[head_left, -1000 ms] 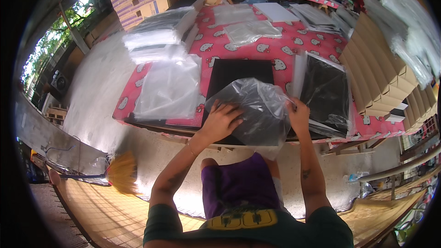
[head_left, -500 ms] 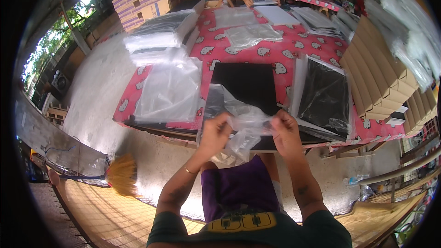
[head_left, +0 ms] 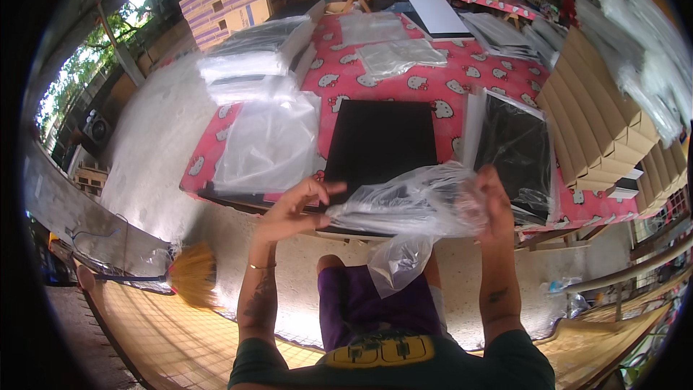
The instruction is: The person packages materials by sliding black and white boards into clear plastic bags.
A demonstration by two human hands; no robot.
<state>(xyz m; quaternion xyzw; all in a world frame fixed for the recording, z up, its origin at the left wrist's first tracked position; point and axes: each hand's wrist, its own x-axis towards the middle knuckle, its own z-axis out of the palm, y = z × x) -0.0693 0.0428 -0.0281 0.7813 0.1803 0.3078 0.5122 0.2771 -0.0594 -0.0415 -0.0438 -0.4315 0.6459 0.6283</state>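
Observation:
A crumpled clear plastic bag (head_left: 408, 198) stretches between my hands above the near edge of the table. My right hand (head_left: 495, 206) is closed on its right end, with the fingers partly blurred. At the bag's left end, my left hand (head_left: 296, 211) has its fingers apart, the tips close to the plastic. One corner of the bag hangs below the table edge over my lap. Beneath it lies a flat black rectangular board (head_left: 381, 133), its near part covered by the plastic. To the left is a pile of clear plastic bags (head_left: 267, 141); to the right, black sheets in clear plastic (head_left: 512, 148).
The table has a pink patterned cover (head_left: 404, 87). Wrapped stacks (head_left: 253, 50) stand far left, folded brown cardboard (head_left: 588, 112) at right. Across the table, a person holds a white board (head_left: 435, 11). A broom (head_left: 189, 276) lies on the floor at left.
My hands have moved apart, and the bag is spread wider between them. The fingers of my left hand have opened. Across the table, the person has raised the white board.

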